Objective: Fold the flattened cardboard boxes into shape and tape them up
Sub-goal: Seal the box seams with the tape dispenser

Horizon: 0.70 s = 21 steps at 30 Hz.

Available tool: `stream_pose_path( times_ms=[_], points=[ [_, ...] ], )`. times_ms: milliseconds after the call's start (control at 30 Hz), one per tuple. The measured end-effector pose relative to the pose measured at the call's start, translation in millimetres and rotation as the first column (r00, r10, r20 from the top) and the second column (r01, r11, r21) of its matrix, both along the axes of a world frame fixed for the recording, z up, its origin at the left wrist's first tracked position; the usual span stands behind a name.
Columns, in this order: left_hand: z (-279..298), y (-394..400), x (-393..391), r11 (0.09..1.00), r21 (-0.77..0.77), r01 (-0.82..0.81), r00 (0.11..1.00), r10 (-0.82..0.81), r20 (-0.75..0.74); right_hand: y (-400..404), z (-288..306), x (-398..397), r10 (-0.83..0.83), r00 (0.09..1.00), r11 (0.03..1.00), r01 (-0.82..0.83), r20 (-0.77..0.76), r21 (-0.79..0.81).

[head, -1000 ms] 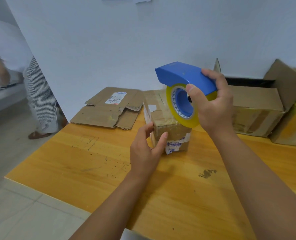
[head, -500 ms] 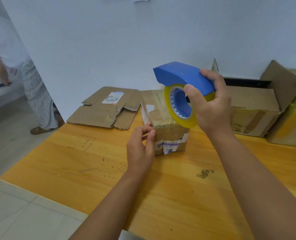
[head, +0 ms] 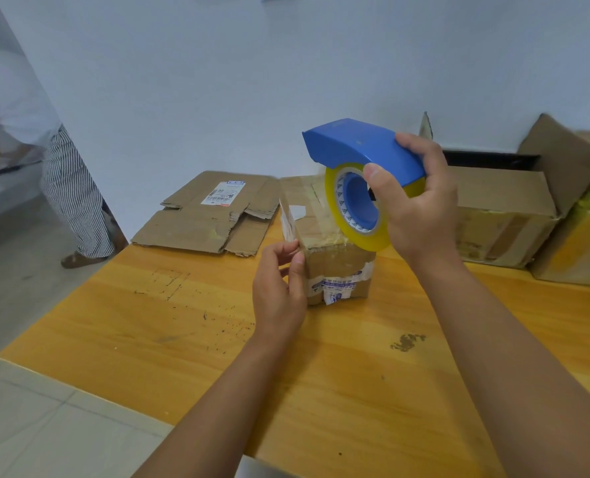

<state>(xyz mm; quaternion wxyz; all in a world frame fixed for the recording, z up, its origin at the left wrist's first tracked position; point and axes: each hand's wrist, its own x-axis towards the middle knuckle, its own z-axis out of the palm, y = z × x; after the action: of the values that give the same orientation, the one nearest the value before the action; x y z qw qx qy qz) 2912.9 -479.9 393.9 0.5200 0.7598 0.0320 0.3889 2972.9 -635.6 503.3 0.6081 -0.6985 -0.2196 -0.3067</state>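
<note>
Right hand [head: 421, 208] gripping blue plastic tape dispenser [head: 359, 146] with yellow roll above small taped brown cardboard box [head: 335, 267]; left hand [head: 278, 291] pinching clear tape at box's near-left corner on orange wooden table [head: 148, 326].

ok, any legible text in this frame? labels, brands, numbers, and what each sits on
None can be read.
Shipping label on the flattened cardboard box: barcode and print, too small.
Blue-printed tape on the small box: blurred.
Tape roll core in the blue tape dispenser: repeated blue marks, illegible.

plain white wall [head: 217, 81], pale tiled floor [head: 28, 426] — scuffed orange wooden table [head: 148, 322], even light
</note>
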Motion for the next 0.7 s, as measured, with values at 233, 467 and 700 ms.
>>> stream_pose_path(
  times_ms=[233, 467, 700],
  points=[
    [-5.8, -5.8, -3.5, 0.998, 0.022, -0.052, 0.999, 0.052, 0.017, 1.3, -0.7, 0.5, 0.001, 1.0, 1.0, -0.001, 0.005, -0.003],
    [-10.2, -15.0, -12.0, 0.996, 0.087, 0.014, 0.999, -0.017, 0.03, 0.9, -0.5, 0.4, 0.0, 1.0, 1.0, 0.0, 0.009, 0.007],
    [-13.0, -13.5, -11.6, 0.997, 0.045, 0.07, 0.997, -0.068, -0.035, 3.6, 0.0, 0.1, -0.014, 1.0, 1.0, 0.014, 0.006, -0.009]
  ],
)
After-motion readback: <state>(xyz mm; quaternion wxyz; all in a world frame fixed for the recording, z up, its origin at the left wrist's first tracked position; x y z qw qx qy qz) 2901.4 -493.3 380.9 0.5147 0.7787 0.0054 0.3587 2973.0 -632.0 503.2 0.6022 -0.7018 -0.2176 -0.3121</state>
